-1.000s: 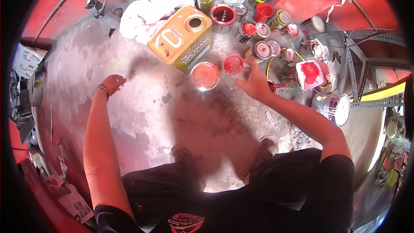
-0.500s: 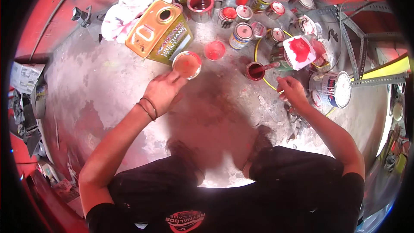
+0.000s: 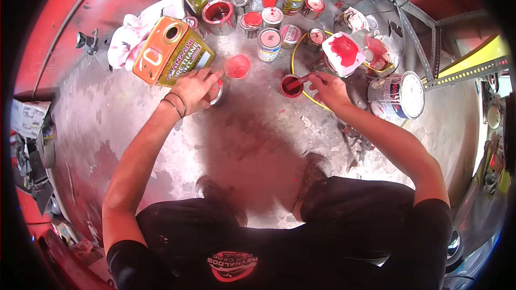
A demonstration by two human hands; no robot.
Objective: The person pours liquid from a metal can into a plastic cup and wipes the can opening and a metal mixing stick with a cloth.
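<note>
One can, well short of the floor's far edge, is grasped in the left hand's fingers, apparently for steadiness; the right hand pinches a stick high, clear of the small tin's paint.

On the floor, the urethane tin stands left of the plastic cup, a crumpled cloth behind and left of it. Right of the cup is the paint pot, a stirring stick in it. Cans cluster behind, toward the far edge; the large can sits near the right.
</note>
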